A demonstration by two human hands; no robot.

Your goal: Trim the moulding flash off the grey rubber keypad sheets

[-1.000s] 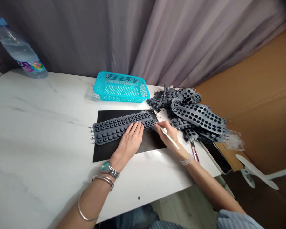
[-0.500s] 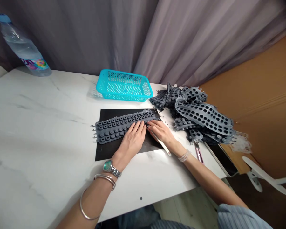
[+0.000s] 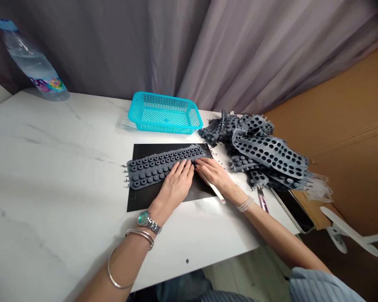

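A dark grey rubber sheet (image 3: 151, 167) with rows of round raised studs lies slantwise on a black mat (image 3: 138, 203). My left hand (image 3: 178, 178) rests flat on the lower edge of its right half, fingers stretched and close together. My right hand (image 3: 214, 173) is closed round a slim white stick-like tool (image 3: 219, 195), whose back end sticks out below the palm. Its fingertips are at the sheet's right part, close by my left fingertips. The tool's front end is hidden under the fingers.
Behind the mat stands a turquoise plastic basket (image 3: 137, 119). A heap of grey perforated rubber sheets (image 3: 267, 153) lies to the right, with pink-handled snips (image 3: 262, 200) and a dark-screened device (image 3: 294, 209) nearby. Tiny dark bits lie scattered beside the mat. A water bottle (image 3: 34, 67) stands far left.
The view has shifted very slightly. Both hands, the white tool and the rubber sheet hold practically the same positions.
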